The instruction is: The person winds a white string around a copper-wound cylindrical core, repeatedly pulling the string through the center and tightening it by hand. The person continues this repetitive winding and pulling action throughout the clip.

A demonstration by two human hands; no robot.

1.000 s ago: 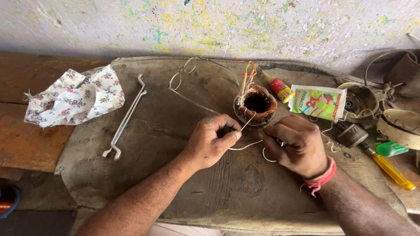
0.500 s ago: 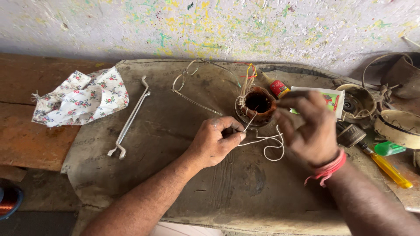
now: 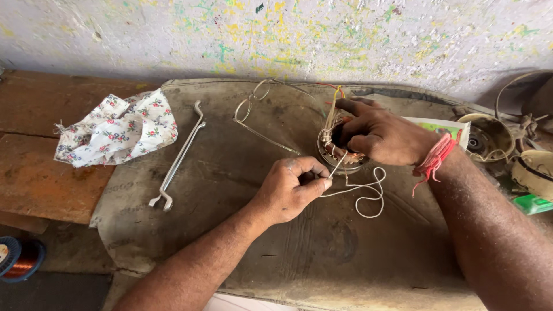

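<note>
A round copper-wound motor coil (image 3: pixel 340 156) stands on a worn grey mat (image 3: pixel 288 247). My right hand (image 3: pixel 380 135), with red thread around its wrist, rests on top of the coil and grips it. Just in front of the coil, my left hand (image 3: pixel 291 187) pinches one end of a white string (image 3: pixel 368 193) between thumb and forefinger. The string runs up to the coil and loops loosely on the mat to the right.
Wire-rimmed eyeglasses (image 3: pixel 256 106) lie behind the coil, a long metal spanner (image 3: pixel 180 155) to the left, a floral cloth (image 3: pixel 118 129) on the wooden board. A copper wire spool (image 3: pixel 17 259) sits bottom left; a card packet (image 3: pixel 443 124) and motor parts (image 3: pixel 489 135) crowd the right.
My right hand has let go of the string and moved up onto the coil. My left hand keeps pinching the string.
</note>
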